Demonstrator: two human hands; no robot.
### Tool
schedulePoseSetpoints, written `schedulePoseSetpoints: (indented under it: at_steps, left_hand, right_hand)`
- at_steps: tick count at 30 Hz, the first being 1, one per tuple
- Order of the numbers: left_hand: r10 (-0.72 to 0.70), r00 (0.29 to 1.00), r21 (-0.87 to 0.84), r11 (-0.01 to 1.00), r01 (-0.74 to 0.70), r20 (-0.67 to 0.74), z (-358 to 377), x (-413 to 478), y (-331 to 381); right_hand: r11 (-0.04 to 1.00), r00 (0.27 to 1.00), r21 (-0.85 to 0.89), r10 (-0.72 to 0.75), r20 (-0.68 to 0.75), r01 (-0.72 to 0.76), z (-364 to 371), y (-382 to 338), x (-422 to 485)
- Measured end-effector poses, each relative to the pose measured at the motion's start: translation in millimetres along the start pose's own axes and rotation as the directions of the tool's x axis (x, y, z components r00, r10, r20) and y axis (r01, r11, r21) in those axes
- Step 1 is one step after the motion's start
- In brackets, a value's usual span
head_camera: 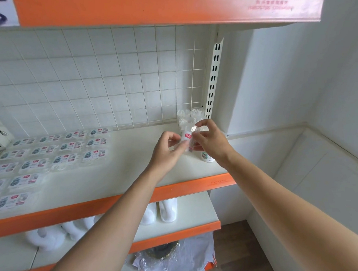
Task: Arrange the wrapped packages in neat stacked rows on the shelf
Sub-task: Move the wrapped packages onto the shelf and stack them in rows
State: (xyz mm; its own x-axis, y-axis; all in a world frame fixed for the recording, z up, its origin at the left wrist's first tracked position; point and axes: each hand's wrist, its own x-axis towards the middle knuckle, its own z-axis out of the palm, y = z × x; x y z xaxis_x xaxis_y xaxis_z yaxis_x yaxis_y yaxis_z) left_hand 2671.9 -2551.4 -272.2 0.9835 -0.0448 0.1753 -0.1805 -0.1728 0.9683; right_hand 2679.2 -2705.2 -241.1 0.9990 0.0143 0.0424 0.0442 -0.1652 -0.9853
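- Head view: a left hand (166,150) and a right hand (211,142) meet over the right end of a white shelf (134,175).
- Fingers of both hands curl round one small wrapped package (187,139), pinching it just above the shelf.
- Labelled packages (49,155) lie flat in rows at the left.
- Clear bundles (190,115), perhaps more packages, stand in the back right corner.

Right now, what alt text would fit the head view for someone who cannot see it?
The left hand and right hand hold one small wrapped package above the right end of a white shelf. Labelled packages lie flat in rows on its left side; clear packs sit in the back right corner.
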Motion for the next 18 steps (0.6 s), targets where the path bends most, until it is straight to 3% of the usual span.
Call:
schedulePoseSetpoints:
  at_steps: [4, 9, 13, 16, 18]
  left_hand:
    - [-0.01, 0.999, -0.018, 1.0, 0.01, 0.036, 0.2, -1.3, 0.8]
    - [-0.032, 0.993, -0.086, 0.995, 0.042, 0.117, 2.0, -5.2, 5.6]
    - [0.016, 0.988, 0.163, 0.986, -0.042, 0.155, 5.1, -2.4, -0.4]
    - [0.046, 0.99, 0.326, 0.941, -0.087, 0.131, 12.9, -1.8, -9.3]
    - [0.056, 0.988, 0.441, 0.89, -0.116, 0.146, 18.5, -3.7, -14.9]
  right_hand:
    - [1.0, 0.999, -0.022, -0.021, 0.037, 0.022, -8.4, 3.3, -3.0]
    - [0.979, 0.995, -0.187, -0.076, 0.062, 0.086, -16.4, 3.3, -8.9]
    - [0.905, 0.973, -0.362, -0.187, 0.136, 0.224, -24.4, 7.8, -12.9]
    - [0.753, 0.939, -0.583, -0.341, 0.051, 0.305, -32.6, 20.8, -12.7]
    - [0.67, 0.928, -0.696, -0.373, -0.018, 0.256, -40.3, 29.3, -13.7]
